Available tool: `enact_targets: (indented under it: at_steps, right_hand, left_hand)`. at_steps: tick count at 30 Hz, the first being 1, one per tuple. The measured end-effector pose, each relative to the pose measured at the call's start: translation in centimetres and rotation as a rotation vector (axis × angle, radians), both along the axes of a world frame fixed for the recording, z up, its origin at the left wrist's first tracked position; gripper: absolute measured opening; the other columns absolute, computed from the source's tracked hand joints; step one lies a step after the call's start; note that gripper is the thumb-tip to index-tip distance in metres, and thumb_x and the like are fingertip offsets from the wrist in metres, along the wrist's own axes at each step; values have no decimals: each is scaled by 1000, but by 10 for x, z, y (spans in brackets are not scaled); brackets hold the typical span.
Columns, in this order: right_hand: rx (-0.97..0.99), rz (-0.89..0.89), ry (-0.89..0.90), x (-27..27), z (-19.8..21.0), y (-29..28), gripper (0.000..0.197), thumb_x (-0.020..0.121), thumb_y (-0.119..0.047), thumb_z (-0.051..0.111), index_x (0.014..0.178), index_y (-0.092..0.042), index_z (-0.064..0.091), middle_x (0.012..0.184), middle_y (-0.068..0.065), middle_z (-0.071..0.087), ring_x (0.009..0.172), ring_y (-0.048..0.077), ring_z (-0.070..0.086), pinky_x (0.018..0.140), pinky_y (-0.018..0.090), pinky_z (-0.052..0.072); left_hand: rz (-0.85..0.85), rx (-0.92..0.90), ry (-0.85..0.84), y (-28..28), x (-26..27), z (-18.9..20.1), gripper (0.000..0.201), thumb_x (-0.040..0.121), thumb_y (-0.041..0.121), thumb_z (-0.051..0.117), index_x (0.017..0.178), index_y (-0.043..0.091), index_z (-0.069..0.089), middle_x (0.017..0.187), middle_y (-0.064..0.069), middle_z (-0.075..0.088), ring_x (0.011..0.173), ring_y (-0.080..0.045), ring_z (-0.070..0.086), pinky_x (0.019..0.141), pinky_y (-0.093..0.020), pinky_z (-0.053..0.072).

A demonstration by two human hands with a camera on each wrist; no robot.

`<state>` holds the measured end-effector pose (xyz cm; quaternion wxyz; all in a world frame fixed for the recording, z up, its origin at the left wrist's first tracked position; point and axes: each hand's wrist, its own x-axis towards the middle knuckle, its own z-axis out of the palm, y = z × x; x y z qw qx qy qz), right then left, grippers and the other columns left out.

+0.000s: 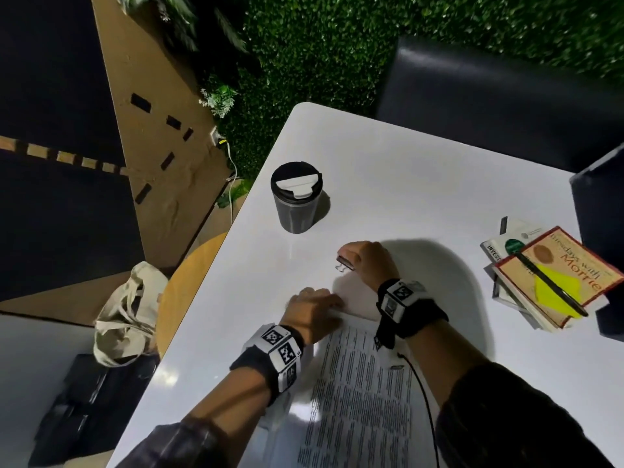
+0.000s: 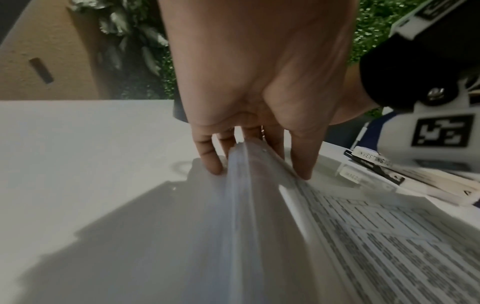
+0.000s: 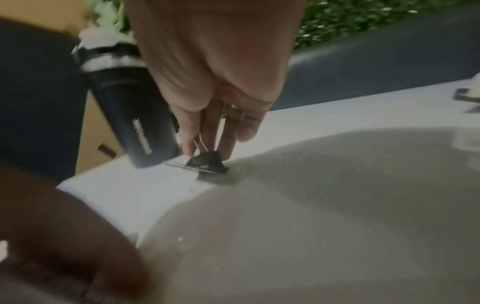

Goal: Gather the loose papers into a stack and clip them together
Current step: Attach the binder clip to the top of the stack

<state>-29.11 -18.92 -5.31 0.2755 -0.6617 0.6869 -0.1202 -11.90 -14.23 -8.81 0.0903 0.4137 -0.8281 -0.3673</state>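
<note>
Dark sleeves, black wristbands (image 1: 266,368), white tagged cameras (image 1: 400,295)

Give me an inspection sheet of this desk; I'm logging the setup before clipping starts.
Surface: white table, glossy, shadowed near the hands.
Job's things: paper stack near the front edge; binder clip on the table beyond it, not yet on the papers.
Clutter: lidded travel cup; pile of books with a pen on top.
Hands: left hand grips the stack's far corner; right hand pinches the clip.
Cables: thin black cable beside the right arm.
Surroundings: hedge wall, dark chair, cloth bag on the floor.
</note>
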Motion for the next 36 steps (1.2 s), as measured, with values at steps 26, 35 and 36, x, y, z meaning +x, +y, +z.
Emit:
enact_targets:
  at_steps: [26, 35, 36]
  right_hand:
    - [276, 197, 24, -47, 8, 52, 33, 84, -41, 62, 86, -9, 58, 78, 3, 60, 77, 23, 54, 72, 31, 43]
    - [181, 224, -197, -63, 9, 55, 26, 87, -38, 58, 83, -13, 67, 73, 4, 69, 69, 17, 63, 68, 31, 49]
    - [187, 234, -217, -62, 9, 56, 24, 88, -36, 58, 82, -14, 66, 67, 1, 65, 63, 14, 59, 64, 28, 46]
  left_hand:
    - [37, 136, -390, 3, -35, 26, 22, 88, 41, 49, 105, 29, 58, 117, 6, 60, 118, -23, 44, 100, -40, 24]
    - [125, 393, -159, -3, -27, 12, 14, 75, 42, 62, 68, 54, 60, 104, 28, 64, 111, -14, 56, 106, -45, 26]
    - [128, 407, -131, -3, -28, 12, 13, 70, 46, 60, 68, 59, 60, 104, 29, 64, 111, -14, 56, 106, -45, 28]
